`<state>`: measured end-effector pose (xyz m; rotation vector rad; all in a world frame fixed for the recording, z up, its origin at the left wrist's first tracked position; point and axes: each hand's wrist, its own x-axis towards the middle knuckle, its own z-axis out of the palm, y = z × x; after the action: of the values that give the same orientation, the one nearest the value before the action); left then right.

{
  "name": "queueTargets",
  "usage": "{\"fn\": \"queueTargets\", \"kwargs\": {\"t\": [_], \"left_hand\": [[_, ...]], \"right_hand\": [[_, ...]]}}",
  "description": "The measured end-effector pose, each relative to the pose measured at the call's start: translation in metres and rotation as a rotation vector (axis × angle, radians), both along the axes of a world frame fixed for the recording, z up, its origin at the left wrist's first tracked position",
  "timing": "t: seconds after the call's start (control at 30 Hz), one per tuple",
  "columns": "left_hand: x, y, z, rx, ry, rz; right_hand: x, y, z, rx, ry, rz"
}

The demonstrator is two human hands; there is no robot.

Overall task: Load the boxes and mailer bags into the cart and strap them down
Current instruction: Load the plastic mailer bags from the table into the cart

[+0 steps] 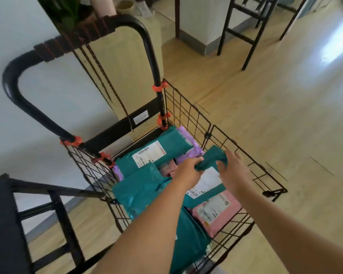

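The left hand and right hand grip a teal mailer bag inside the cart, atop other bags. Loading seems well along; the cord on the cart's handle hangs unused.

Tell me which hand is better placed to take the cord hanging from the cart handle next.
Probably the left hand: it grips the teal mailer bag on the side nearer the cord, which hangs farther left; the right hand grips the far side.

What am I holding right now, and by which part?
A teal mailer bag, by its far end: the left hand grips its left corner and the right hand grips its right corner.
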<state>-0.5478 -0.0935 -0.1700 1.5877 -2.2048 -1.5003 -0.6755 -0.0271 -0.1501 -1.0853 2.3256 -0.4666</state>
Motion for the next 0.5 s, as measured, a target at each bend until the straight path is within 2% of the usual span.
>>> {"fn": "queueTargets", "kwargs": {"t": [0.1, 0.3, 0.5], "left_hand": [[-0.010, 0.002, -0.017, 0.073, 0.012, 0.011], [-0.005, 0.013, -0.057, 0.044, -0.230, -0.035], [-0.006, 0.031, -0.086, 0.097, -0.297, -0.025]], "right_hand": [[-0.028, -0.002, -0.023, 0.114, 0.033, 0.012], [-0.042, -0.001, -0.070, 0.281, 0.011, -0.063], [-0.044, 0.005, -0.109, 0.384, -0.036, -0.086]]}}
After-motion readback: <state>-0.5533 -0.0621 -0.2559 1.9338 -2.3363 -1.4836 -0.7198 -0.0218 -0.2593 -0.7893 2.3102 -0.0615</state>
